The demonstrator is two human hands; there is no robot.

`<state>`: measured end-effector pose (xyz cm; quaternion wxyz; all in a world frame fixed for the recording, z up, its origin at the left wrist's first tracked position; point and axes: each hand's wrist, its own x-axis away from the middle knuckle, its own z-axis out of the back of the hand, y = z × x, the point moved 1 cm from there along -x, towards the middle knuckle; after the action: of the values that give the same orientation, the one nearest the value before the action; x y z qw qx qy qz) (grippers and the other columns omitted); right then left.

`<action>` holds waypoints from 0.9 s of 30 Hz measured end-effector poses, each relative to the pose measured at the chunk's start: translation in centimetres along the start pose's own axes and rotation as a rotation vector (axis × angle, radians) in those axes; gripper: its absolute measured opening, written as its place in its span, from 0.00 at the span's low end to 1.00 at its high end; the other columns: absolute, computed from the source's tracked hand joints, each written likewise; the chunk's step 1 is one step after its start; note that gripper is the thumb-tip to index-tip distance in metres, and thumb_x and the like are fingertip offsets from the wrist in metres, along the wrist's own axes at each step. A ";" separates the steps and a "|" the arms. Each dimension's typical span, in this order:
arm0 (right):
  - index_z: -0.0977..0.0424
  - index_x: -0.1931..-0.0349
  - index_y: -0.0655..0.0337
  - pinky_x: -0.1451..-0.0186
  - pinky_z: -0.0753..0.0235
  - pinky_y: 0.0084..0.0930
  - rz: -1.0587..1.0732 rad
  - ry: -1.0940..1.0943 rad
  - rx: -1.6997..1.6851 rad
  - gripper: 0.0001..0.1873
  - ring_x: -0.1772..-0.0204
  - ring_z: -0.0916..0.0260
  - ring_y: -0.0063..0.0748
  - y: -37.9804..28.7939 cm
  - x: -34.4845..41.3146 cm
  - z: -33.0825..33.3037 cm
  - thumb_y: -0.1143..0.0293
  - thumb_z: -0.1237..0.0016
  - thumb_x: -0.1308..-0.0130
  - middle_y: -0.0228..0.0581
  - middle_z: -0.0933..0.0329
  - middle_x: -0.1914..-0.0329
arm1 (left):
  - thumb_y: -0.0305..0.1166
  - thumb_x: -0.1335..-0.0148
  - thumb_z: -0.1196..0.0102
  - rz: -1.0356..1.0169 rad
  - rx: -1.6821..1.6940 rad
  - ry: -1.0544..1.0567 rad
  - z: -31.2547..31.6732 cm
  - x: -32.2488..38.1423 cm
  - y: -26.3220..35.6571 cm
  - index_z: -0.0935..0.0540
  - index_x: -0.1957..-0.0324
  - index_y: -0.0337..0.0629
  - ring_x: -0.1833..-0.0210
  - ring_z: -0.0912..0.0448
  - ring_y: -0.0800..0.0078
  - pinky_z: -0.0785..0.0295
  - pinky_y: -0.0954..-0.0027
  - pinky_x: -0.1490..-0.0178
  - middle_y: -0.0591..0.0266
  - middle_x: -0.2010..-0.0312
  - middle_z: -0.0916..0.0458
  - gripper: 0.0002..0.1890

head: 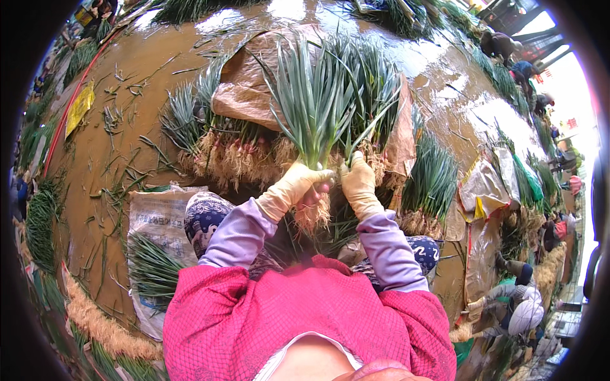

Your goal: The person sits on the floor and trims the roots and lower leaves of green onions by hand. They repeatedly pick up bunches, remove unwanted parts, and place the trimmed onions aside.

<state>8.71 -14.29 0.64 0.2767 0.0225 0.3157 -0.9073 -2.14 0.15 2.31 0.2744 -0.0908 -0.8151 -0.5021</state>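
My left hand, in a pale yellow glove, is closed around the base of a bunch of long green scallion-like plants. Reddish bulbs and pale roots hang below that fist. Beside it on the right, my right hand, gloved alike, pinches a thin green stalk at the bunch's edge. In front of my hands stand more rooted bunches, partly covered by a brown woven plastic sheet. Some of the fingertips are hidden.
At the left, cut green leaves lie on a white printed sack. Another bunch stands at the right. Loose leaves litter the wet brown floor. A person bends over at lower right; others work farther off.
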 end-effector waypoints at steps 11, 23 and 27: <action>0.24 0.44 0.61 0.45 0.22 0.39 0.008 -0.912 0.471 0.36 0.53 0.18 0.49 5.6 2.8 9.5 0.38 0.47 0.38 0.54 0.18 0.53 | 0.38 0.35 0.38 -0.175 0.117 0.061 6.0 0.3 4.5 0.16 0.61 0.35 0.85 0.30 0.85 0.39 0.83 0.84 0.68 0.79 0.21 0.14; 0.23 0.59 0.62 0.68 0.24 0.33 0.110 0.260 -0.166 0.09 0.73 0.23 0.31 2.5 -4.2 1.8 0.66 0.48 0.31 0.37 0.21 0.76 | 0.22 0.40 0.40 -0.172 0.677 -0.300 0.8 -2.2 2.0 0.23 0.49 0.41 0.72 0.20 0.73 0.29 0.78 0.78 0.56 0.61 0.18 0.16; 0.31 0.37 0.59 0.61 0.29 0.45 0.413 -0.023 0.045 0.23 0.68 0.24 0.54 -1.7 1.0 2.3 0.65 0.51 0.31 0.50 0.22 0.73 | 0.38 0.35 0.37 -0.015 0.333 -0.158 -0.6 -2.3 0.9 0.18 0.56 0.38 0.76 0.23 0.79 0.32 0.78 0.80 0.63 0.71 0.18 0.14</action>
<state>7.26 -15.03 3.23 0.4601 0.0825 0.2806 -0.8383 0.38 0.37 1.94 0.2171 -0.0771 -0.9066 -0.3536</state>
